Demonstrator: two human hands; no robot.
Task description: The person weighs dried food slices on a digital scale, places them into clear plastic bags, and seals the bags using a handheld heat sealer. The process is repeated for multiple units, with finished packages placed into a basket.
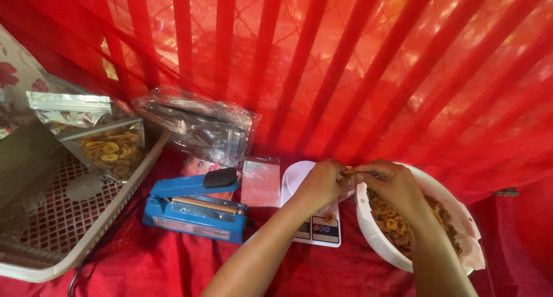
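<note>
Nearest the camera, two bare forearms reach in from the bottom edge and meet over the red cloth (pixel 173 262). The left hand (pixel 322 182) is clenched around the mouth of a small clear bag (pixel 347 185), keeping it propped open, and the right hand (pixel 391 182) pinches a banana chip (pixel 349 173) right at that opening, so the two hands touch over the gap between scale and bowl. Just below them sits the white kitchen scale (pixel 314 228), its platform under the bag, handy for weighing, with one loose chip lying on it. To the right, touching the right wrist, stands the white colander (pixel 374 233), heaped with banana chips and lined with paper, within easy reach of the picking hand. Left of the scale lies a blue heat sealer (pixel 196 208), arm down, with an empty clear pouch (pixel 260 182) just beside it. Further left, a white and red plastic basket (pixel 63 256) holds a filled silver pouch of chips (pixel 109 147) leaning against its far wall. Beyond, a crumpled pack of spare bags (pixel 199 127) rests against the red curtain (pixel 357 61).
</note>
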